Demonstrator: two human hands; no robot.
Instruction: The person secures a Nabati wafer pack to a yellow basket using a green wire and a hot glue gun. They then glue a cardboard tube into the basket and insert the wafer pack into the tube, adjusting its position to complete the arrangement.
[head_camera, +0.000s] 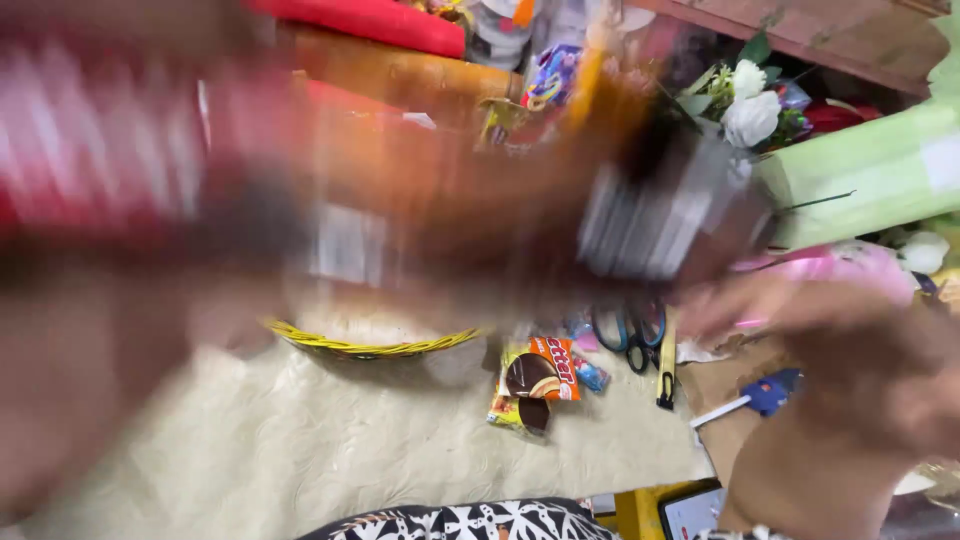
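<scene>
- Right hand (860, 370): lower right, fingers loosely spread, gripping nothing; nearest a blurred grey-striped object (650, 225), w/ contact unclear.
- Left hand (110, 330): motion-smeared across left side; open or closed cannot be told.
- Yellow basket rim (370, 347): centre, on cream mat (300, 450).
- Snack packets (540, 380) beside scissors (625, 330); white flowers (750, 110) at top right.

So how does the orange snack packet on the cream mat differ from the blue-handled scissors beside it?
The orange snack packet is a flat wrapper picturing a round chocolate treat; the blue-handled scissors are a tool with looped grips. The packet lies in plain sight, while the scissors are partly hidden behind a blurred moving object. Both rest on the cream quilted mat, close together, untouched by either hand.
</scene>
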